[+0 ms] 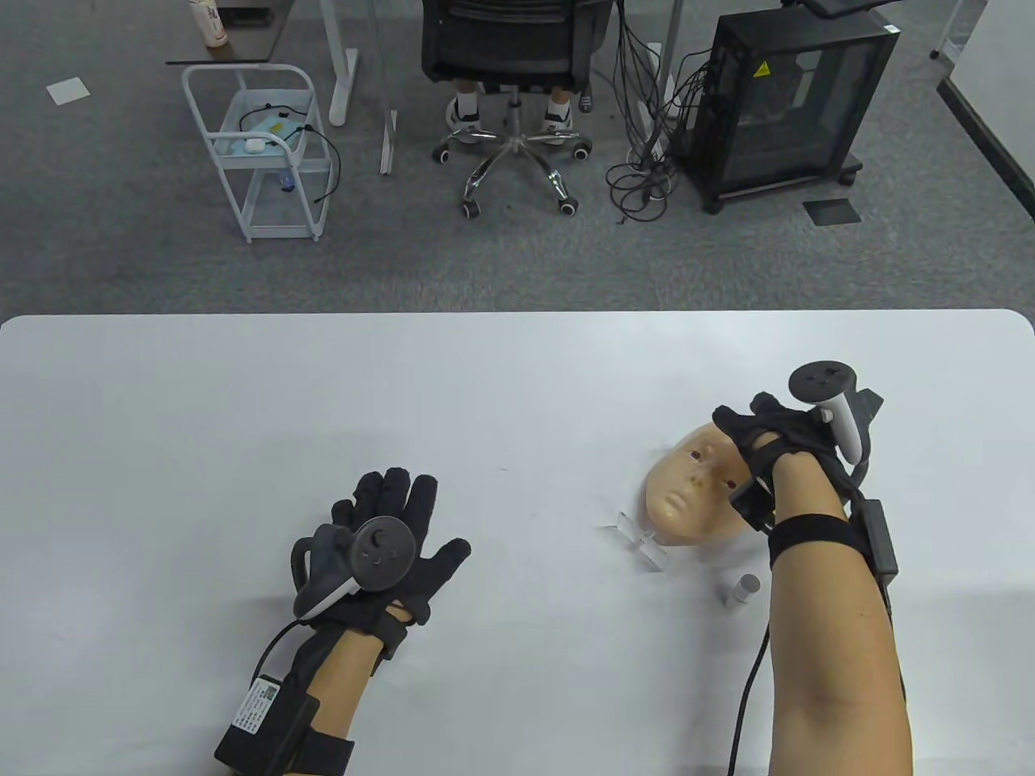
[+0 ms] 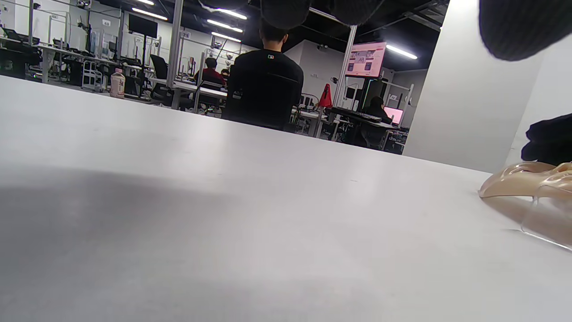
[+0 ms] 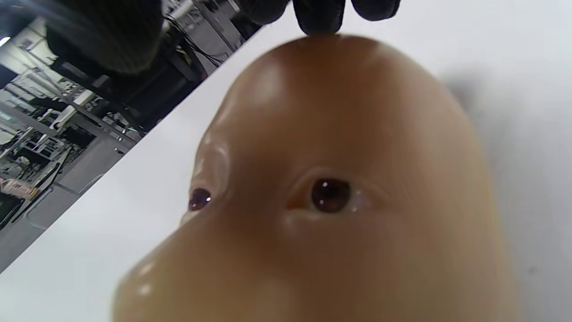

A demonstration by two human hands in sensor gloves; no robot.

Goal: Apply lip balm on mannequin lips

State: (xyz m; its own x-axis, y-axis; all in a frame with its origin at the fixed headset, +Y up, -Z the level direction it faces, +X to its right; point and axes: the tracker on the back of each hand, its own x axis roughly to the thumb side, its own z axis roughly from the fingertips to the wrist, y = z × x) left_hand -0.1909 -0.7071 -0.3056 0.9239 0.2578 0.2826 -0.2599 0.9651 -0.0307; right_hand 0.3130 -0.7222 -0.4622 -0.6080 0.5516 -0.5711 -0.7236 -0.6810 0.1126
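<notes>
A tan mannequin face (image 1: pixel 687 493) leans on a clear stand (image 1: pixel 639 541) at the right of the white table (image 1: pixel 242 388), chin towards the stand. My right hand (image 1: pixel 752 436) lies over its forehead. In the right wrist view its fingertips (image 3: pixel 319 20) touch the top of the face (image 3: pixel 339 179), with the thumb held off to the side. A small white and grey lip balm tube (image 1: pixel 745 590) lies on the table just in front of the face, beside my right forearm. My left hand (image 1: pixel 396 517) rests flat and empty on the table, well left of the face (image 2: pixel 518 179).
Beyond the table's far edge are an office chair (image 1: pixel 513 73), a white wire cart (image 1: pixel 259 153) and a black cabinet (image 1: pixel 776 105) on grey carpet. Broad bare tabletop lies between and behind my hands.
</notes>
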